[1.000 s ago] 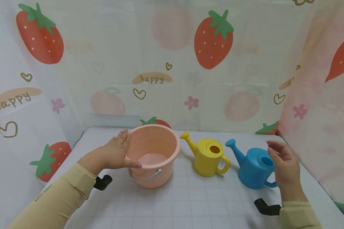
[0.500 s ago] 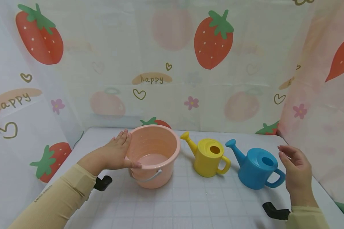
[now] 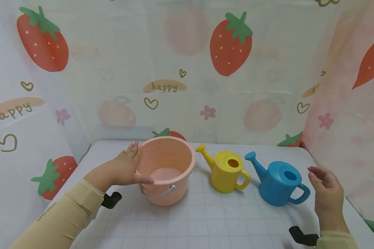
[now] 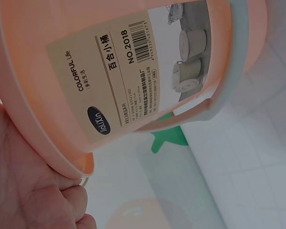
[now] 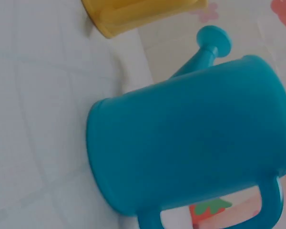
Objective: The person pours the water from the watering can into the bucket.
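Observation:
A pink plastic bucket [image 3: 178, 191] with a pale handle stands left of centre in the head view. My left hand [image 3: 123, 170] rests on its left rim, fingers straight and thumb lying over the near edge. The left wrist view shows a printed label [image 4: 119, 71] on the bucket's side. To the right of the bucket is a yellow watering can [image 3: 225, 176], and beyond it a blue watering can [image 3: 277, 185], spouts pointing left. My right hand [image 3: 328, 193] is just right of the blue can's handle [image 5: 271, 202], apart from it, fingers loosely curled and holding nothing.
All three vessels stand on a white table [image 3: 190, 224] with a faint grid. A strawberry-print cloth [image 3: 174, 52] encloses the back and both sides. A black wrist mount [image 3: 303, 237] sits below my right hand, another black mount [image 3: 111, 200] at the left.
My right hand has drawn back right and toward me from the blue watering can, uncovering its handle. The left hand, bucket and both cans stay in place.

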The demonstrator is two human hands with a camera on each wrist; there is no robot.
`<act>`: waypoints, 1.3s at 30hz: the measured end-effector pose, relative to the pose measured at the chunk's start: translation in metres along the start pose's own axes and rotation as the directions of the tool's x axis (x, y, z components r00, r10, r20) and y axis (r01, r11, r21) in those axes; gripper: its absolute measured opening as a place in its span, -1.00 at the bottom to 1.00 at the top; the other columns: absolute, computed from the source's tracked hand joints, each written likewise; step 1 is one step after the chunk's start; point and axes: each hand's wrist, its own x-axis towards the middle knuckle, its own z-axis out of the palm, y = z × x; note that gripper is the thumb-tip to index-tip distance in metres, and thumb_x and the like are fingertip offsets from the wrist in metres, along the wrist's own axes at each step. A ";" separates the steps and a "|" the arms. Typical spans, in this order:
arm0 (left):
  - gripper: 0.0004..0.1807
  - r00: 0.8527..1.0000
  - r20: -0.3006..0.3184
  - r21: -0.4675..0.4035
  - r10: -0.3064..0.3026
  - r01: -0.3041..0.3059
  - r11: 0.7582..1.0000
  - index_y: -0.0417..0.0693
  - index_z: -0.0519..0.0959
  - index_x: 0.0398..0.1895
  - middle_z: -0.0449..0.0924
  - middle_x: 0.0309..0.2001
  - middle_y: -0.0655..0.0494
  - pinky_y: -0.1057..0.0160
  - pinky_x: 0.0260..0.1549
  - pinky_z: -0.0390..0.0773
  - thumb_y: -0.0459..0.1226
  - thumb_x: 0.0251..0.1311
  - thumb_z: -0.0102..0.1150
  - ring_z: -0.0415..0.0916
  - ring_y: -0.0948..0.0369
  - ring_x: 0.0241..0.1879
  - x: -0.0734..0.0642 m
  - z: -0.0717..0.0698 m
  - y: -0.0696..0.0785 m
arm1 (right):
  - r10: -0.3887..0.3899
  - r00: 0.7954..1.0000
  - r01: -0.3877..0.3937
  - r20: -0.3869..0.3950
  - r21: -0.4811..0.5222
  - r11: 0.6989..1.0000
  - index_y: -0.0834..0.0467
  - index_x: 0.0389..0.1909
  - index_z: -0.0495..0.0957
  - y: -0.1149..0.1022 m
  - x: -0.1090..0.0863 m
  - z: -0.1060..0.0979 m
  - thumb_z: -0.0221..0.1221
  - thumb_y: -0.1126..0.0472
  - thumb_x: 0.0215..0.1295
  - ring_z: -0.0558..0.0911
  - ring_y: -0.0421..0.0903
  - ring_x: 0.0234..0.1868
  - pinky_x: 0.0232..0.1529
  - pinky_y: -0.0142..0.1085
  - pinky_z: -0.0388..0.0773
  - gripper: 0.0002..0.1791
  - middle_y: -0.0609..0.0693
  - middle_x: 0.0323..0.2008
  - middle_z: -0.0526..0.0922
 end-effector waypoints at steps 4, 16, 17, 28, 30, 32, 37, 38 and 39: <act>0.42 1.000 -0.004 0.001 0.000 0.000 1.000 -0.47 -0.21 0.35 -0.39 0.38 -0.39 -0.19 0.26 -0.18 0.52 -0.25 -0.10 -0.36 -0.21 0.37 0.000 0.001 0.000 | 0.058 0.998 -0.059 -0.030 -0.017 0.998 0.01 0.17 0.39 0.010 0.000 -0.002 0.00 -0.02 0.33 0.35 -0.20 0.15 0.30 -0.23 0.13 -0.57 -0.10 0.14 0.41; 0.40 1.000 -0.009 -0.021 0.015 -0.015 1.000 -0.47 -0.22 0.35 -0.40 0.37 -0.39 -0.19 0.27 -0.19 0.50 -0.23 -0.06 -0.39 -0.19 0.37 0.000 -0.001 -0.001 | 0.139 0.989 -0.140 -0.050 -0.017 0.990 0.05 0.13 0.43 0.036 -0.001 0.004 0.02 0.00 0.32 0.37 -0.26 0.06 0.27 -0.19 0.20 -0.59 -0.08 0.05 0.45; 0.40 1.000 -0.004 -0.022 0.009 -0.009 1.000 -0.45 -0.23 0.36 -0.41 0.38 -0.38 -0.17 0.27 -0.20 0.50 -0.22 -0.06 -0.40 -0.18 0.38 0.000 -0.001 -0.001 | 0.139 0.989 -0.140 -0.045 -0.010 0.990 0.07 0.13 0.42 0.038 -0.001 0.005 0.02 0.01 0.32 0.37 -0.25 0.06 0.26 -0.19 0.21 -0.59 -0.07 0.05 0.45; 0.43 1.000 -0.007 -0.010 0.007 -0.007 1.000 -0.45 -0.22 0.36 -0.39 0.38 -0.38 -0.18 0.27 -0.18 0.54 -0.27 -0.13 -0.38 -0.19 0.37 -0.001 0.002 -0.002 | 0.133 0.990 -0.135 0.038 0.066 0.989 0.13 -0.04 0.48 0.062 -0.004 0.011 0.01 -0.07 0.30 0.42 -0.34 -0.11 0.15 -0.34 0.29 -0.60 -0.22 -0.23 0.53; 0.43 1.000 -0.007 -0.009 0.009 -0.009 1.000 -0.45 -0.22 0.36 -0.39 0.38 -0.38 -0.18 0.27 -0.18 0.54 -0.27 -0.13 -0.37 -0.20 0.37 -0.001 0.002 -0.002 | 0.142 0.989 -0.147 0.045 0.151 0.978 0.15 -0.13 0.50 0.064 -0.003 0.012 0.03 -0.03 0.30 0.45 -0.33 -0.18 0.01 -0.49 0.33 -0.66 -0.22 -0.35 0.54; 0.42 1.000 -0.008 -0.007 0.011 -0.011 1.000 -0.45 -0.21 0.36 -0.39 0.38 -0.38 -0.18 0.27 -0.17 0.54 -0.26 -0.12 -0.37 -0.19 0.37 -0.001 0.001 -0.002 | 0.147 0.987 -0.156 0.059 0.203 0.967 0.17 -0.22 0.50 0.064 -0.004 0.012 0.02 0.00 0.32 0.47 -0.31 -0.24 -0.08 -0.55 0.37 -0.70 -0.21 -0.43 0.53; 0.42 1.000 -0.009 -0.012 0.009 -0.009 1.000 -0.44 -0.21 0.36 -0.39 0.38 -0.38 -0.18 0.27 -0.18 0.53 -0.26 -0.10 -0.37 -0.19 0.38 -0.001 0.000 -0.001 | 0.151 0.980 -0.179 0.130 0.249 0.952 0.23 -0.30 0.48 0.065 -0.006 0.013 -0.02 -0.02 0.34 0.44 -0.25 -0.28 -0.31 -0.63 0.36 -0.64 -0.15 -0.49 0.51; 0.42 1.000 -0.009 -0.013 0.008 -0.008 1.000 -0.44 -0.21 0.36 -0.39 0.38 -0.38 -0.18 0.27 -0.18 0.53 -0.26 -0.10 -0.37 -0.19 0.38 -0.001 0.001 -0.001 | 0.150 0.978 -0.183 0.143 0.258 0.949 0.24 -0.31 0.48 0.065 -0.007 0.013 -0.03 -0.04 0.33 0.43 -0.23 -0.27 -0.31 -0.62 0.36 -0.61 -0.14 -0.48 0.51; 0.42 1.000 -0.008 -0.013 0.007 -0.007 1.000 -0.44 -0.21 0.36 -0.39 0.38 -0.37 -0.18 0.27 -0.18 0.53 -0.27 -0.10 -0.38 -0.19 0.38 0.000 0.001 -0.001 | 0.149 0.977 -0.187 0.155 0.263 0.946 0.26 -0.32 0.47 0.066 -0.007 0.013 -0.04 -0.05 0.34 0.42 -0.21 -0.26 -0.30 -0.60 0.35 -0.59 -0.13 -0.47 0.49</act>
